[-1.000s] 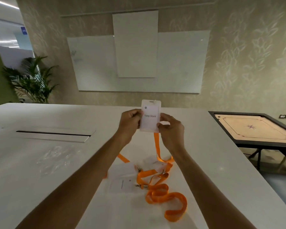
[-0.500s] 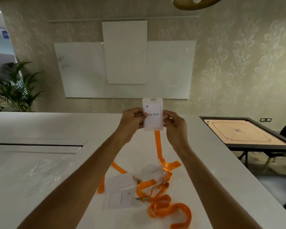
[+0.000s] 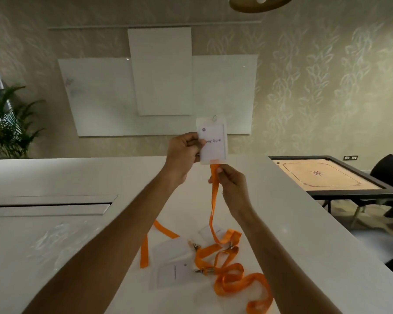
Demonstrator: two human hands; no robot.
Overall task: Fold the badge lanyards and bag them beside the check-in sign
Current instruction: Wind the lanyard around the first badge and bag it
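Observation:
My left hand (image 3: 183, 152) pinches the left edge of a clear badge holder (image 3: 213, 141) with a white name card, held upright above the white table (image 3: 55, 241). Just below the badge, my right hand (image 3: 230, 183) pinches its orange lanyard strap (image 3: 213, 200), which hangs down to the table. On the table lie more badge holders (image 3: 173, 268) with tangled orange lanyards (image 3: 232, 279). A clear plastic bag (image 3: 52, 241) lies flat at the left.
A long recessed slot (image 3: 48, 203) runs along the table's left side. A carrom board table (image 3: 331, 177) and a dark chair (image 3: 390, 173) stand to the right. A potted plant (image 3: 7, 123) is at the far left, whiteboards (image 3: 159, 91) on the wall.
My right hand has let go of the badge's right edge and dropped to pinch the strap below it. The badge has risen a little; the view has tilted upward.

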